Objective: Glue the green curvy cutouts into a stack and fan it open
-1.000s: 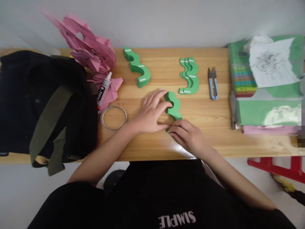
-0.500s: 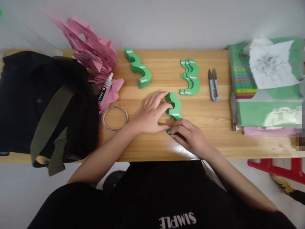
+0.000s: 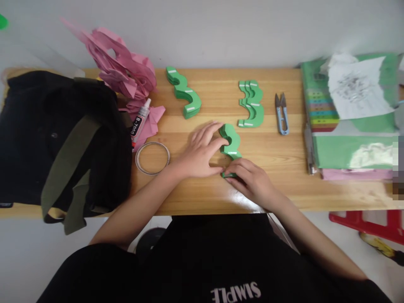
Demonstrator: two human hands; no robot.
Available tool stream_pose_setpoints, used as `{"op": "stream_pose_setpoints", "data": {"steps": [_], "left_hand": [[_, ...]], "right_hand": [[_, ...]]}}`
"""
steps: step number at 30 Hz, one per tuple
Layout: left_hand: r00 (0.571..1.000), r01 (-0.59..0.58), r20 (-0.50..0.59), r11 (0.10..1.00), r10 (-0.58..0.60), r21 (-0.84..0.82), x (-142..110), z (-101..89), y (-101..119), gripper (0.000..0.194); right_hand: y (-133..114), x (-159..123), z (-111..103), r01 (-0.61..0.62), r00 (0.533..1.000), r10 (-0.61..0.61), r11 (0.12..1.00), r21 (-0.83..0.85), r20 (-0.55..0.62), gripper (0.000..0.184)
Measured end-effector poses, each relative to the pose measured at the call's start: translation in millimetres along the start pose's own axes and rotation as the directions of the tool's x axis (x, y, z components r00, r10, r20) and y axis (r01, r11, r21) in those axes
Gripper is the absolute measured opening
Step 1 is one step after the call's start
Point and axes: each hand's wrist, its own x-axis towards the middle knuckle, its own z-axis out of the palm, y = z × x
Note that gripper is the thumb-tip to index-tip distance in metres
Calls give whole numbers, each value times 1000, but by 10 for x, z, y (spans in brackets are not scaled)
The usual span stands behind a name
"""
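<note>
A stack of green wavy cut-outs [image 3: 231,136] lies on the table, with a white strip on its top. My left hand [image 3: 202,153] is at its left side, fingers spread, the index fingertip in the upper notch and the thumb near the lower end. My right hand [image 3: 251,181] pinches the lower end of this stack, covering part of it. Farther back are a second green wavy stack [image 3: 189,99] on the left and green 3-shaped pieces [image 3: 257,103] on the right, all with white strips.
Blue-handled thread snips [image 3: 283,115] lie right of the pieces. To the left are a tape roll [image 3: 136,158], a glue tube [image 3: 141,120], crumpled pink sheets [image 3: 126,67] and a black bag [image 3: 78,105]. Green packages [image 3: 347,147] with torn paper [image 3: 372,105] lie at the right.
The view has shifted slightly. Both hands stay at the same stack; my right fingers have moved a little, showing more of its lower end.
</note>
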Motion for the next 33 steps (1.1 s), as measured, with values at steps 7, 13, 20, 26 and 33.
{"op": "stream_pose_setpoints", "data": {"steps": [7, 13, 20, 26, 33], "left_hand": [[1000, -9, -9, 1000, 9, 10, 8, 1, 4, 54], [1000, -2, -3, 1000, 2, 8, 11, -6, 6, 53], [1000, -5, 0, 1000, 5, 22, 11, -16, 15, 53], [1000, -4, -5, 1000, 4, 6, 11, -19, 20, 53], [1000, 11, 11, 1000, -11, -1, 19, -23, 22, 57]], "right_hand": [[-15, 25, -12, 6, 999, -4, 999, -51, 36, 13], [14, 85, -80, -39, 989, 35, 999, 29, 145, 14], [-21, 117, -88, -24, 986, 31, 999, -44, 163, 19], [-16, 62, -37, 6, 997, 2, 995, -103, 83, 20], [56, -3, -76, -27, 999, 23, 995, 93, 45, 8]]}}
